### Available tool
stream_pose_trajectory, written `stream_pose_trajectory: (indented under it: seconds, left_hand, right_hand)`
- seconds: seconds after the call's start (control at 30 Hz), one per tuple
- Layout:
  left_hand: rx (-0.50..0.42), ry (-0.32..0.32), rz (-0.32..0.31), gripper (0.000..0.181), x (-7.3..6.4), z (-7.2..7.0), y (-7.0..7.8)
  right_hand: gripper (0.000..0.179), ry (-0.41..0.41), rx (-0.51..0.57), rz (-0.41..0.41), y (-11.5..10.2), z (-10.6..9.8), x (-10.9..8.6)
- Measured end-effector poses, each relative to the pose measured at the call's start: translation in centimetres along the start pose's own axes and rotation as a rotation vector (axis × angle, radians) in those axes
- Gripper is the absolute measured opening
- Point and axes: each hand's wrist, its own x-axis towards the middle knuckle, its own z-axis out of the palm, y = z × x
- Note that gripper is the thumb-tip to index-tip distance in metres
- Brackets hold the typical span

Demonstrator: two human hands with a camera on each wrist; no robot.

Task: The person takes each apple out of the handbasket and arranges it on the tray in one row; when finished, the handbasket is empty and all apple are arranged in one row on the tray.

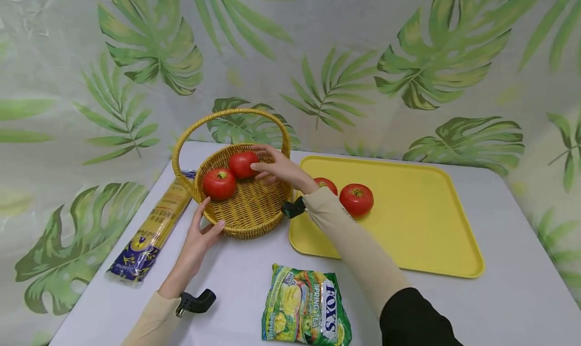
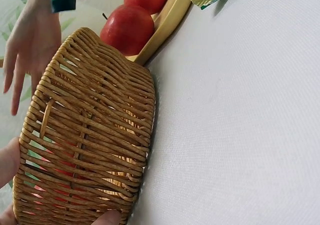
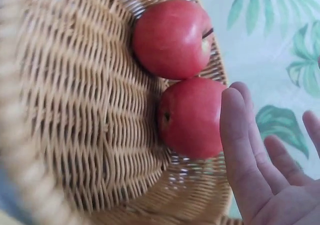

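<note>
A wicker basket [image 1: 247, 205] with a tall arched handle stands on the table. Inside it two red apples, a nearer one [image 1: 220, 184] and a farther one [image 1: 243, 165], lie side by side against the wall. My left hand [image 1: 199, 242] holds the basket's near left side, with digits at the rim and on the outer wall in the left wrist view. Over the basket's far right side, my right hand [image 1: 283, 168] has its fingers spread beside the farther apple [image 3: 192, 117]. Nothing is held in it; whether a fingertip touches the apple I cannot tell.
To the basket's right lies a yellow tray [image 1: 417, 210] bearing two more apples; one apple [image 1: 356, 200] shows fully, the other [image 1: 326, 185] is partly behind my right forearm. A long pasta packet [image 1: 152, 230] lies at left. A green Fox's bag [image 1: 305, 305] sits in front.
</note>
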Motion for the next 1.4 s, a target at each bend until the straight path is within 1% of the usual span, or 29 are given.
stream_pose_trajectory:
  seconds: [0.17, 0.43, 0.57, 0.67, 0.8, 0.9, 1.03, 1.1, 1.23, 1.3, 1.4]
  left_hand:
    - [0.003, 0.000, -0.001, 0.074, 0.0, -0.1, 0.0]
    - [0.006, -0.007, 0.006, 0.074, 0.1, -0.2, -0.1]
    - [0.008, -0.013, 0.009, 0.074, 0.2, -0.1, -0.1]
    - [0.016, -0.011, 0.004, 0.073, 0.2, -0.1, -0.1]
    - [0.024, -0.007, -0.009, 0.074, 0.1, -0.1, -0.1]
    - [0.020, -0.009, -0.012, 0.075, 0.0, -0.1, -0.1]
    - [0.016, -0.014, -0.003, 0.074, 0.0, 0.0, -0.1]
    - [0.017, -0.015, -0.002, 0.074, 0.0, -0.1, -0.1]
    - [0.010, -0.015, -0.001, 0.074, 0.0, -0.1, -0.1]
    - [0.007, -0.015, 0.000, 0.075, 0.1, -0.2, -0.1]
    - [0.011, -0.014, 0.003, 0.075, 0.1, -0.1, -0.1]
  right_hand:
    - [0.062, 0.058, 0.058, 0.071, 0.1, 1.1, 1.6]
    - [0.070, 0.094, 0.119, 0.173, 0.6, 2.4, 3.4]
    - [0.071, 0.105, 0.106, 0.201, 1.1, 3.1, 4.0]
    - [0.072, 0.121, 0.070, 0.211, 1.5, 3.7, 4.3]
    - [0.069, 0.145, 0.009, 0.217, 1.9, 4.1, 4.2]
    - [0.065, 0.157, -0.022, 0.200, 2.2, 3.9, 3.9]
    - [0.058, 0.153, -0.016, 0.193, 2.1, 3.5, 3.2]
    - [0.054, 0.147, -0.003, 0.212, 1.9, 3.2, 2.9]
    - [0.046, 0.149, 0.046, 0.291, 1.2, 2.7, 2.3]
    - [0.050, 0.160, 0.076, 0.325, 0.9, 2.5, 2.2]
    - [0.063, 0.169, 0.146, 0.354, 0.9, 2.2, 2.3]
